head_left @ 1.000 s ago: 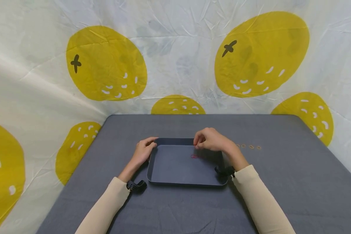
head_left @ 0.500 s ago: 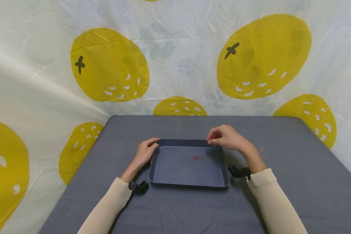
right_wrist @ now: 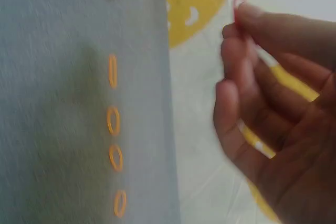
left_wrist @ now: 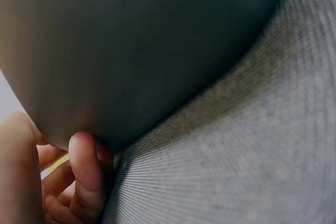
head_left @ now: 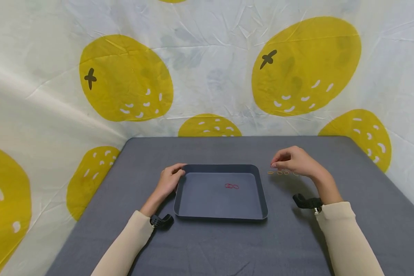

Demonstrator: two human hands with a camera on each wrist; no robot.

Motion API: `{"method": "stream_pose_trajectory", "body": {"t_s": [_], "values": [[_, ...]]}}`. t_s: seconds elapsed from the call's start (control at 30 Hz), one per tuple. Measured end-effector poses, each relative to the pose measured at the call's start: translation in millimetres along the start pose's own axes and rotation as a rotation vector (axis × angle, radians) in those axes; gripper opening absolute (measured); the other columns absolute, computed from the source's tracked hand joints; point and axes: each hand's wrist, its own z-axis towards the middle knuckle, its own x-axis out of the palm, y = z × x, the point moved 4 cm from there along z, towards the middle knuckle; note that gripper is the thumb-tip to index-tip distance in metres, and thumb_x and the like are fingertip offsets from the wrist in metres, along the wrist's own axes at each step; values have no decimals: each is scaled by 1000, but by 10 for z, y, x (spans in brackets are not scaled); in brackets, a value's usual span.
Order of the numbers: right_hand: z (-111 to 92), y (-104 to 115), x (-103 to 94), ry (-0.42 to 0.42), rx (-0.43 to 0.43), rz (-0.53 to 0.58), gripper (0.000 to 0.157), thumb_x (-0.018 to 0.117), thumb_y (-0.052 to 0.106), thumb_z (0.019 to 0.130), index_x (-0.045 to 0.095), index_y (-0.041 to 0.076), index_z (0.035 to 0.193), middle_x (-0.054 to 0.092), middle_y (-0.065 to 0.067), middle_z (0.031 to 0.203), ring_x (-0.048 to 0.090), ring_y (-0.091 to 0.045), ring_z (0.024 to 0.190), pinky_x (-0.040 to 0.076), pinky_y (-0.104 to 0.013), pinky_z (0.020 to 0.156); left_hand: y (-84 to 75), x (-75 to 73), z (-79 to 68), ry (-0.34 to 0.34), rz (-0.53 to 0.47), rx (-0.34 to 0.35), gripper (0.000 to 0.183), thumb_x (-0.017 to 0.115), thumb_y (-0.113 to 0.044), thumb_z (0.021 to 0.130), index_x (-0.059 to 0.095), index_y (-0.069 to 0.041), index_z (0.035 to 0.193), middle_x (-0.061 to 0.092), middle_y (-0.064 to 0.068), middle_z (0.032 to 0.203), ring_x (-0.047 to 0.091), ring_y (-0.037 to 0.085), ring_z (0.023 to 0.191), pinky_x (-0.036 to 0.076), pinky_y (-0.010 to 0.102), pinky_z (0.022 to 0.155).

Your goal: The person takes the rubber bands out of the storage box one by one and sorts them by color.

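Observation:
A shallow dark grey tray [head_left: 203, 199] lies on the grey cloth with a few red rubber bands [head_left: 227, 186] inside, right of its middle. My left hand [head_left: 169, 178] grips the tray's far left corner; in the left wrist view, fingertips [left_wrist: 84, 156] curl against the outer wall. Raised over the table right of the tray, my right hand [head_left: 294, 161] pinches a red rubber band [right_wrist: 235, 10] between thumb and fingertips. Beneath that hand, several orange rubber bands [right_wrist: 113, 72] lie spaced out in a row.
The grey cloth-covered table [head_left: 207, 245] ends at a white curtain [head_left: 214, 80] printed with big yellow fruit shapes. Black wrist devices sit on both wrists, the left one [head_left: 162, 221] close to the tray's left side.
My right hand has moved right, from above the tray's far rim to over the orange bands, a red rubber band in its pinch. The left hand stays on the tray corner.

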Motion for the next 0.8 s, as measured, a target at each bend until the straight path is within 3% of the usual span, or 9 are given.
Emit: {"method": "stream_pose_trajectory", "body": {"t_s": [0.13, 0.33, 0.57, 0.8], "values": [[-31, -158, -41, 12, 25, -10, 11, 76, 12, 93, 78, 2, 95, 71, -11, 79, 58, -11, 66, 47, -27, 56, -2, 2, -2, -4, -2, 11, 34, 55, -20, 104, 70, -21, 134, 78, 11, 101, 46, 16, 36, 49, 37, 39], [61, -336, 115, 74, 40, -37, 9, 78, 12, 90, 79, 2, 92, 74, -6, 83, 56, -5, 67, 49, -23, 59, -11, 6, -6, -5, -3, 16, 33, 56, -20, 104, 71, -21, 133, 79, 10, 105, 44, 15, 34, 47, 36, 38], [150, -386, 276, 165, 41, -13, 5, 75, 4, 87, 78, 0, 87, 73, -3, 80, 58, -7, 67, 52, -23, 60, -19, 4, 4, -10, 11, 13, 32, 56, -22, 102, 72, -24, 131, 79, 9, 109, 46, 16, 36, 48, 35, 39], [178, -382, 307, 183, 48, -61, 10, 68, -2, 83, 77, 2, 85, 70, -1, 75, 56, -10, 65, 49, -24, 58, -12, -8, 13, -16, 11, 15, 31, 57, -22, 102, 73, -26, 129, 79, 8, 108, 46, 15, 35, 49, 36, 39]]}}
